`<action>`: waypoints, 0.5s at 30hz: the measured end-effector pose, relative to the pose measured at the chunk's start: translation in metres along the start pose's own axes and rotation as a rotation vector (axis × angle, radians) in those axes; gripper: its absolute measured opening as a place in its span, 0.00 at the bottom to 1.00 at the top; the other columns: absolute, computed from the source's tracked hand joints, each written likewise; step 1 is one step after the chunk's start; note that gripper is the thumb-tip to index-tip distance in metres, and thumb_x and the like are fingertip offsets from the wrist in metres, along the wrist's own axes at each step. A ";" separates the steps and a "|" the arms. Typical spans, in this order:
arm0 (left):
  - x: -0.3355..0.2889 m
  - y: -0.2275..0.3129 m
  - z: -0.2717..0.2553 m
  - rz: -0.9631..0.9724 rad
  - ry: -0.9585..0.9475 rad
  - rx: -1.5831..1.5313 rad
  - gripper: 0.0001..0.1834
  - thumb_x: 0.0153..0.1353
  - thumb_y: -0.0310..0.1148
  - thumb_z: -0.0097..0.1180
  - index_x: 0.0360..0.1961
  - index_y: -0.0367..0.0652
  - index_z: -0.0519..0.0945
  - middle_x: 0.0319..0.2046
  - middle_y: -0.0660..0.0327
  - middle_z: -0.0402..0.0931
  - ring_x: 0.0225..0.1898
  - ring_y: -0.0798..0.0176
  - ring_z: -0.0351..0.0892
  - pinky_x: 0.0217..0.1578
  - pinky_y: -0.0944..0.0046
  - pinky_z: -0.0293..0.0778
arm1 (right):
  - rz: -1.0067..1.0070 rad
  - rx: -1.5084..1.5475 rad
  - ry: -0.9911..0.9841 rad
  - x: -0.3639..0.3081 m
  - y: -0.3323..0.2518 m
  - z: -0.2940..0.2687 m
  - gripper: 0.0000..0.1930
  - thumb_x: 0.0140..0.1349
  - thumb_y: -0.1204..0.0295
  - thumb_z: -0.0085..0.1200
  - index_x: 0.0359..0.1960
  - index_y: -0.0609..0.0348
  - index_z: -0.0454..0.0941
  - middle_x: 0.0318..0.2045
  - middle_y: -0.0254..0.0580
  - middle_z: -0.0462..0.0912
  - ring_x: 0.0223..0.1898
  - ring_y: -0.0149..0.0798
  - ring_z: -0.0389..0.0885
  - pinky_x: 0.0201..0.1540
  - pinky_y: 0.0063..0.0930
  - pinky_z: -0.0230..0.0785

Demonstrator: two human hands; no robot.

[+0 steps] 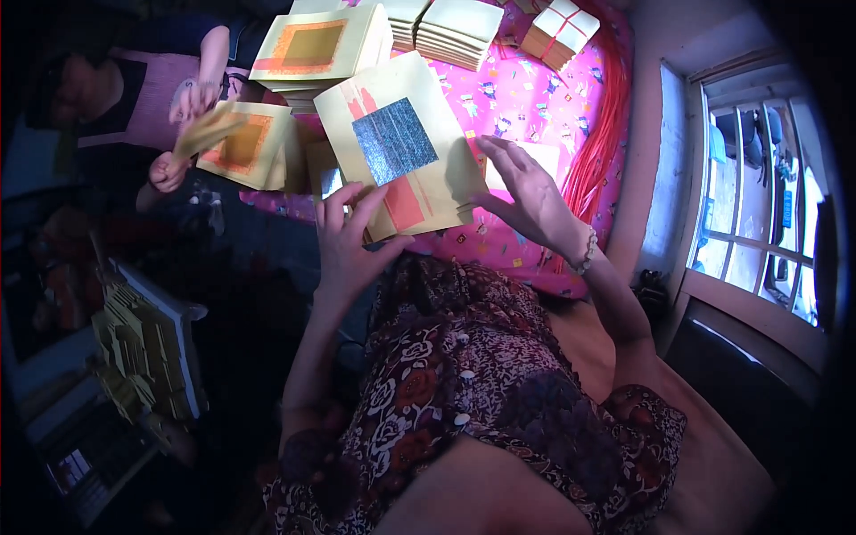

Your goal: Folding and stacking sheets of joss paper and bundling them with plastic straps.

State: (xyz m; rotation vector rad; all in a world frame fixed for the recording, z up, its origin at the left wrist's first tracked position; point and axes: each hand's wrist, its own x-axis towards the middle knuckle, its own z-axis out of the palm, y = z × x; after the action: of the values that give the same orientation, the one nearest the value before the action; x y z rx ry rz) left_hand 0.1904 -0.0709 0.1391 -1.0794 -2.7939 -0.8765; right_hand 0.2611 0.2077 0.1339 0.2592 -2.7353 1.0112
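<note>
A stack of cream paper sheets (441, 192) lies tilted on the table in front of me, its top sheet bearing a dark silvery foil square and smeared pinkish-red patches. At its near left corner is my left hand (343, 245), fingers spread and fingertips at the paper's edge. My right hand (532, 198) is beside the right edge, fingers stretched out and thumb near the lower right corner. Neither hand is closed around the stack. Past my right fingers, a pale sheet or pad (535, 165) lies partly hidden on the cloth.
Pink patterned cloth (481, 241) covers the table. Paper stacks with orange and gold squares (303, 46) stand at the far left. A string-tied bundle (560, 34) and long red strands (596, 143) lie right. Another person's hands (167, 171) hold folded yellowish paper. A barred window (758, 201) is at right.
</note>
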 end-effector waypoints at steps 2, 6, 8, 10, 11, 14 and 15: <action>-0.004 0.000 0.000 -0.025 0.018 -0.003 0.39 0.40 0.43 0.77 0.57 0.49 0.76 0.53 0.58 0.67 0.55 0.52 0.66 0.55 0.53 0.67 | 0.141 -0.042 -0.113 -0.004 0.002 0.001 0.34 0.59 0.55 0.60 0.61 0.65 0.65 0.56 0.58 0.72 0.56 0.57 0.73 0.58 0.44 0.67; -0.015 0.002 0.004 -0.122 0.042 -0.090 0.40 0.45 0.42 0.75 0.60 0.47 0.71 0.53 0.54 0.65 0.53 0.50 0.69 0.51 0.54 0.71 | 0.234 0.047 -0.209 -0.008 -0.006 0.005 0.34 0.60 0.56 0.59 0.61 0.68 0.64 0.49 0.59 0.75 0.50 0.58 0.76 0.54 0.44 0.69; -0.015 0.005 0.004 -0.168 0.066 -0.129 0.40 0.46 0.41 0.74 0.61 0.47 0.71 0.53 0.54 0.65 0.54 0.50 0.69 0.51 0.53 0.72 | 0.149 0.050 -0.120 -0.010 -0.002 0.012 0.33 0.60 0.57 0.59 0.61 0.67 0.64 0.45 0.59 0.76 0.47 0.58 0.77 0.52 0.45 0.70; -0.014 0.005 0.004 -0.176 0.070 -0.139 0.40 0.45 0.39 0.75 0.60 0.47 0.71 0.54 0.54 0.66 0.55 0.50 0.70 0.53 0.54 0.71 | 0.149 0.057 -0.118 -0.005 -0.006 0.009 0.33 0.60 0.59 0.60 0.60 0.67 0.64 0.45 0.59 0.76 0.47 0.58 0.77 0.51 0.45 0.70; -0.013 0.005 0.004 -0.179 0.074 -0.150 0.40 0.44 0.37 0.76 0.60 0.46 0.71 0.54 0.55 0.67 0.56 0.50 0.71 0.54 0.54 0.71 | 0.151 0.059 -0.116 -0.004 -0.008 0.009 0.32 0.59 0.60 0.60 0.60 0.67 0.64 0.45 0.59 0.76 0.47 0.58 0.77 0.51 0.44 0.70; -0.012 0.004 0.003 -0.164 0.071 -0.158 0.40 0.44 0.36 0.76 0.60 0.47 0.71 0.54 0.55 0.67 0.56 0.50 0.71 0.54 0.54 0.72 | 0.208 0.044 -0.166 -0.004 -0.010 0.009 0.33 0.58 0.61 0.64 0.60 0.65 0.64 0.49 0.56 0.77 0.50 0.57 0.78 0.52 0.43 0.72; -0.012 0.006 0.002 -0.165 0.072 -0.158 0.40 0.44 0.36 0.76 0.60 0.47 0.71 0.54 0.55 0.67 0.56 0.50 0.71 0.54 0.54 0.72 | 0.207 0.044 -0.168 -0.004 -0.010 0.009 0.33 0.58 0.61 0.64 0.60 0.65 0.64 0.49 0.56 0.77 0.50 0.57 0.78 0.52 0.43 0.72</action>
State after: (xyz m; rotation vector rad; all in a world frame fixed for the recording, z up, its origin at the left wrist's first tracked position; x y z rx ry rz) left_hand 0.2031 -0.0736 0.1377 -0.8223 -2.8256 -1.1452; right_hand 0.2661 0.1945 0.1324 0.0701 -2.9421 1.1515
